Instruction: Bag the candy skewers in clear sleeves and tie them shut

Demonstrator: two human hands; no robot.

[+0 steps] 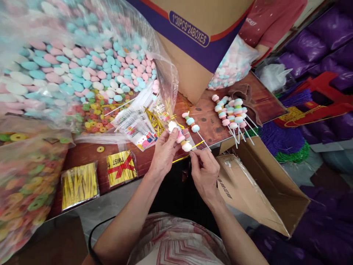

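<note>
A candy skewer of white and pink marshmallows with a gummy ring crosses between my hands. My left hand is wrapped round its upper part, thumb against the white top piece. Just below the lowest white marshmallow, my right hand pinches with thumb and forefinger at the stick end; the fingers mostly hide the stick. A gold twist tie shows beside that end. Another candy skewer lies on the table just beyond my hands. Farther right, several finished-looking skewers are bunched together, white sticks pointing toward me.
A big clear bag of marshmallows fills the left, with gummy rings and printed wrappers by it. Twist-tie packs lie along the edge. An upright carton stands behind; an open box is right. A person in red stands beyond.
</note>
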